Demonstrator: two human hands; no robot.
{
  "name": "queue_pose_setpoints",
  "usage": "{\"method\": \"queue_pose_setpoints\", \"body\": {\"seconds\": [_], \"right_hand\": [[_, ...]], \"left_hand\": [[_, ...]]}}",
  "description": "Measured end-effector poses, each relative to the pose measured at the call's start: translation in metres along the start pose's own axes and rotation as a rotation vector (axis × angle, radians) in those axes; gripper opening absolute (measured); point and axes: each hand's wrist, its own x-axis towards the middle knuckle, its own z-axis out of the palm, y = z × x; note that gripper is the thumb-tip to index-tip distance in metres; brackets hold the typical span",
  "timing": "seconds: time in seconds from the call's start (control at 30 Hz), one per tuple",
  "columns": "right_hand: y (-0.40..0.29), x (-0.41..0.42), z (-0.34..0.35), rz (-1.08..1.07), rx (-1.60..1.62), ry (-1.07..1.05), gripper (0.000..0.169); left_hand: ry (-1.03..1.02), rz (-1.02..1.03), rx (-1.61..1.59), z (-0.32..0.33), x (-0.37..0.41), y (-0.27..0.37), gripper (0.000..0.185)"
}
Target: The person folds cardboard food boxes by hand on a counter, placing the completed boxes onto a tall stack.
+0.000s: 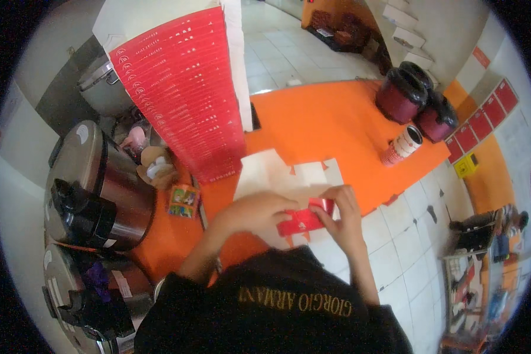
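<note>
A cardboard box blank (270, 175), white inside and red outside, lies partly unfolded on the orange counter in front of me. My left hand (265, 212) grips the left part of its raised red flap (303, 222). The fingers of my right hand (343, 210) pinch the flap's right end, where a red piece is bent up. Small cut-out notches show along the blank's far edge. Just beyond my left hand stands a tall stack of red printed cartons (181, 97).
Large metal cookers (124, 190) line the left side, near a small colourful box (183, 201). Stacked paper cups (400, 146) and dark red rice cookers (400, 95) stand at the counter's far right. A shelf with assorted items (467, 283) is at the lower right, beyond the tiled floor.
</note>
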Motion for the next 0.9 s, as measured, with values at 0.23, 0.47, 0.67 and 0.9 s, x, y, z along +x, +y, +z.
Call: {"method": "queue_pose_setpoints", "body": {"seconds": [0.23, 0.47, 0.67, 0.9], "right_hand": [[-0.001, 0.008, -0.007, 0.117, 0.202, -0.247, 0.020], [0.000, 0.006, 0.014, -0.030, 0.134, -0.318, 0.017], [0.013, 0.004, 0.029, -0.048, 0.163, -0.434, 0.014], [0.006, 0.008, 0.021, 0.124, -0.119, 0.052, 0.031]], "left_hand": [[-0.024, -0.125, 0.055, -0.004, -0.006, -0.001, 0.021], [-0.004, -0.148, 0.222, -0.002, -0.006, -0.003, 0.014], [-0.027, -0.186, 0.373, 0.003, 0.000, -0.001, 0.016], [0.577, -0.116, -0.054, 0.005, 0.002, 0.032, 0.085]]}}
